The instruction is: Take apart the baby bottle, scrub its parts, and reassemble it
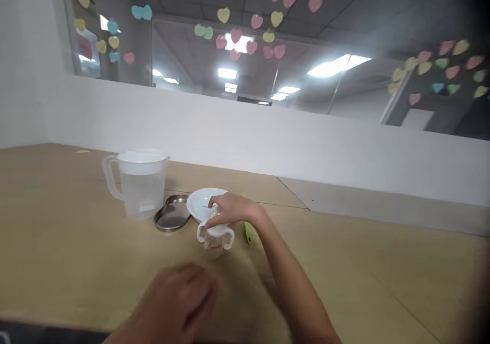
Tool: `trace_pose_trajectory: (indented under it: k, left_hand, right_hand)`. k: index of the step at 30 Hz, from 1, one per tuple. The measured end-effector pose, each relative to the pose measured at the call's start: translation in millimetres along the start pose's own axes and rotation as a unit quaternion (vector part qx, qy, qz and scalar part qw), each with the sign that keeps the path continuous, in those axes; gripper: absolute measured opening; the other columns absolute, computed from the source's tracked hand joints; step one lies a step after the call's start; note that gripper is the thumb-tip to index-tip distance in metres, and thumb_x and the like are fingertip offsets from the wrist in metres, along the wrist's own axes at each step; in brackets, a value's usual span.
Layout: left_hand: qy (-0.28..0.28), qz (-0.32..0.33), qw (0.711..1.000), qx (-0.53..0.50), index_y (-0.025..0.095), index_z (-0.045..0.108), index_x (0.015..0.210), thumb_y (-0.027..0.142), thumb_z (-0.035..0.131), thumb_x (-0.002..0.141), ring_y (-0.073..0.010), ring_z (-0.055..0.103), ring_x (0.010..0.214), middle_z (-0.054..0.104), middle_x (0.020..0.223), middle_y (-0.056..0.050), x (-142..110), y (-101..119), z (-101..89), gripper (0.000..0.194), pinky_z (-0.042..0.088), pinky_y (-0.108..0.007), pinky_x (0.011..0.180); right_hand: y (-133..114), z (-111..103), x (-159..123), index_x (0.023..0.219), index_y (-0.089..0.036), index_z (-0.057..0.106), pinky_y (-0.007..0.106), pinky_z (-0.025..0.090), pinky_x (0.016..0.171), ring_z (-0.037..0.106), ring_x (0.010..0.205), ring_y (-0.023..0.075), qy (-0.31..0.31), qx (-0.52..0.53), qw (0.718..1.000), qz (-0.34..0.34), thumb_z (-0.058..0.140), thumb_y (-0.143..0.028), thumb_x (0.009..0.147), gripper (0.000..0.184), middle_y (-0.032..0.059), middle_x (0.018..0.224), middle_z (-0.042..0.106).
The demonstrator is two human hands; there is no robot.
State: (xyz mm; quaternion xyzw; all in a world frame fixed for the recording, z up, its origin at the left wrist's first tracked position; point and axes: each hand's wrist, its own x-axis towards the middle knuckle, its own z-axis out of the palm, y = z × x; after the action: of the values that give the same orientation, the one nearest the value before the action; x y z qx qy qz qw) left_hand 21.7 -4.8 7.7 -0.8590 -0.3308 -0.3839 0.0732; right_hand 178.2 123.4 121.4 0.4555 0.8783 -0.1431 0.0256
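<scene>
Baby bottle [213, 247] with two handles [229, 238], held from above, directly beneath the right hand [231, 209]. The right hand grasps the clear top [215, 211], thumb and fingers bent around it; the bottle looks roughly upright, though contact of its base with the surface [344, 267] cannot be confirmed. The left hand [184, 293], nearer the wearer, is curled and blurred by motion; whether it holds anything cannot be told. Just beyond the right hand lies a white bowl [198, 201]; to its left, a stainless-steel tray [174, 217] and, farther left, a translucent pitcher [142, 188]. A green utensil [247, 232] lies below the right wrist. For sound handling, the squeeze on the top should be light and even, the bottle kept vertical, and the left hand best used low on the body as a counter-hold.
</scene>
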Motion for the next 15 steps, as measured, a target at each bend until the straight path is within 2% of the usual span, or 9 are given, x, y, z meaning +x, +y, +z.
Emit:
trace_pose_trajectory:
  k: [1,2,3,4,7,9,11,13,15]
  left_hand:
    - [0.043,-0.006,0.999,-0.001,0.02,0.053,0.077,0.021,0.045,0.087,-0.0119,0.057,0.062,0.058,0.068,0.001,16.7,-10.2,4.8,0.013,0.044,-0.023,0.057]
    - [0.125,-0.036,0.992,0.006,0.019,0.053,0.087,0.023,0.044,0.087,-0.0142,0.058,0.069,0.06,0.076,-0.002,31.4,-20.7,10.7,0.01,0.045,-0.025,0.063]
    - [0.169,-0.053,0.984,0.006,0.018,0.051,0.096,0.03,0.047,0.086,-0.0169,0.058,0.076,0.059,0.083,-0.005,43.6,-31.4,17.8,0.016,0.046,-0.028,0.066]
    - [0.187,-0.059,0.981,0.005,0.016,0.047,0.107,0.038,0.052,0.082,-0.0199,0.058,0.083,0.059,0.091,-0.008,53.2,-42.4,25.9,0.034,0.047,-0.031,0.07]
    - [0.165,-0.082,0.983,0.005,0.013,0.033,0.127,0.058,0.061,0.069,-0.0267,0.056,0.094,0.055,0.109,-0.014,66.7,-72.2,52.8,0.079,0.046,-0.039,0.078]
    - [0.149,-0.096,0.984,0.003,0.012,0.027,0.133,0.063,0.063,0.063,-0.0295,0.054,0.097,0.056,0.11,-0.015,66.2,-85.8,69.0,0.094,0.043,-0.043,0.083]
    - [0.142,-0.127,0.982,0.009,0.013,0.027,0.134,0.064,0.064,0.061,-0.0309,0.054,0.097,0.058,0.105,-0.014,62.1,-93.1,81.6,0.097,0.04,-0.046,0.084]
    - [0.139,-0.145,0.98,0.014,0.014,0.031,0.132,0.063,0.062,0.064,-0.0315,0.053,0.096,0.06,0.102,-0.013,57.3,-95.4,90.5,0.09,0.037,-0.048,0.085]
    - [0.137,-0.138,0.981,0.014,0.014,0.036,0.129,0.062,0.057,0.07,-0.032,0.052,0.098,0.06,0.103,-0.014,53.4,-95.5,96.6,0.079,0.034,-0.048,0.086]
  right_hand:
    - [0.6,0.6,-0.4,0.115,-0.02,0.051,0.02,0.043,0.041,0.06,0.062,0.0143,-0.004,0.002,1.0,-0.001,0.066,-0.06,0.063,0.067,0.0075,0.105,0.06]
    - [0.8,1.2,-0.6,0.113,-0.02,0.052,0.02,0.043,0.042,0.059,0.061,0.0137,-0.006,0.002,1.0,-0.004,0.067,-0.059,0.062,0.066,0.0064,0.102,0.061]
    - [0.8,1.9,-0.8,0.111,-0.02,0.053,0.02,0.042,0.043,0.059,0.061,0.0134,-0.006,0.001,1.0,-0.009,0.067,-0.057,0.062,0.063,0.0054,0.098,0.062]
    - [0.6,2.5,-0.8,0.109,-0.019,0.054,0.02,0.042,0.043,0.058,0.061,0.0132,-0.005,0.002,1.0,-0.015,0.067,-0.056,0.062,0.061,0.0048,0.096,0.062]
    - [-0.2,3.5,0.4,0.107,-0.018,0.056,0.02,0.041,0.045,0.057,0.059,0.0129,-0.002,-0.005,0.999,-0.037,0.066,-0.054,0.064,0.057,0.004,0.089,0.062]
    - [-0.8,3.6,1.7,0.104,-0.016,0.059,0.021,0.04,0.048,0.057,0.06,0.0134,0.003,-0.025,0.999,-0.047,0.065,-0.052,0.066,0.052,0.0038,0.084,0.062]
    - [-1.7,3.3,2.6,0.098,-0.015,0.062,0.021,0.04,0.052,0.058,0.064,0.0149,0.012,-0.051,0.998,-0.045,0.065,-0.05,0.067,0.047,0.0043,0.081,0.063]
    - [-3.0,2.8,2.4,0.094,-0.015,0.064,0.022,0.039,0.057,0.059,0.07,0.0164,0.018,-0.062,0.997,-0.044,0.065,-0.048,0.068,0.042,0.0046,0.081,0.065]
    - [-4.3,2.1,1.4,0.095,-0.016,0.065,0.022,0.039,0.06,0.06,0.074,0.017,0.023,-0.061,0.996,-0.054,0.064,-0.046,0.071,0.039,0.0044,0.083,0.066]
